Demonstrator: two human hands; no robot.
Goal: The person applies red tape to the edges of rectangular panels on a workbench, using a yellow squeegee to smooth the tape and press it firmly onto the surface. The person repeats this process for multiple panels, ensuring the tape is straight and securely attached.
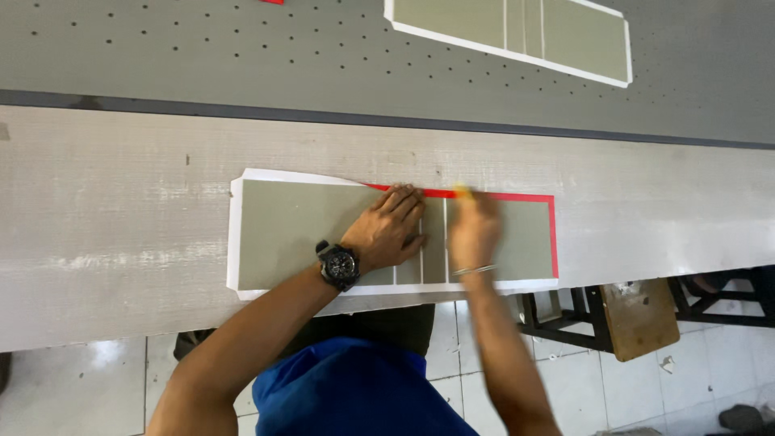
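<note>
we see a grey board panel (291,234) lying flat on the pale wooden surface (121,226), near its front edge. the panel sits on a white sheet whose margin shows along the left, top-left and bottom edges. thin white lines split the panel into a wide left part, narrow strips in the middle and a right part. a red strip (517,196) runs along the top edge from the middle to the right corner, then down the right side.

our left hand (387,230) lies flat and spread on the panel, fingers pointing to the top edge, fingertips touching the start of the red strip; it grips nothing. a black watch (339,265) is on that wrist.

our right hand (475,230) is blurred, just beside the left, at the top edge on the red strip. something yellow (462,191) shows at its fingertips, but we cannot tell how it is held, nor how far the fingers are closed.

a second grey panel (565,32) lies on the perforated grey surface (202,56) beyond, well apart.
</note>
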